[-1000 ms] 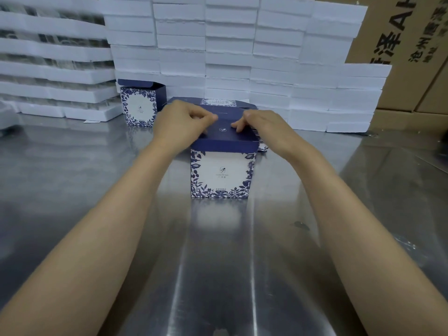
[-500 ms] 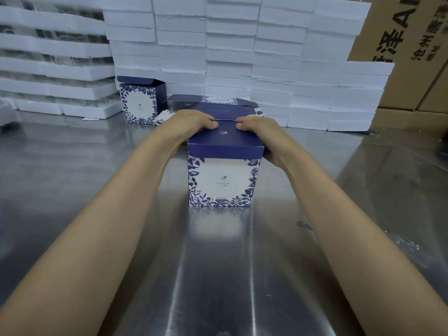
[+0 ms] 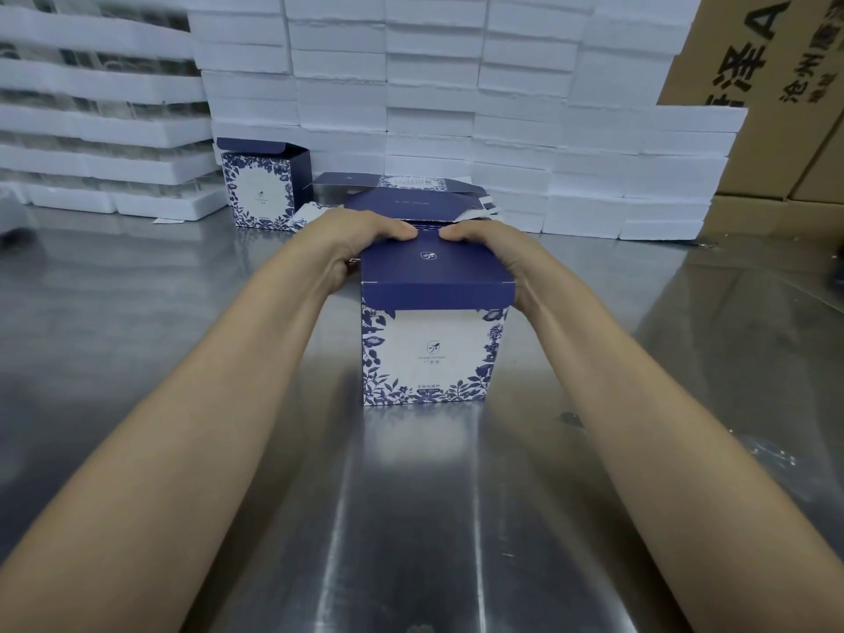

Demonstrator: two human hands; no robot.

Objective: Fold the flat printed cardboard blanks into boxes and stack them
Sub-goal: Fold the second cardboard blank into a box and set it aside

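The folded box (image 3: 431, 354), white with blue leaves and a navy lid (image 3: 434, 271), stands upright on the steel bench (image 3: 411, 518) between the left grip (image 3: 361, 242) and the right grip (image 3: 498, 253). Each is clamped on an upper side of it, fingers curled over the lid's far edge. Just beyond the grips lies a heap of flat blanks (image 3: 402, 194), too overlapped to count. Beyond the left grip stands one second box (image 3: 262, 189), top flap raised, before stacked white foam slabs (image 3: 434, 84) and brown cartons (image 3: 776, 84).
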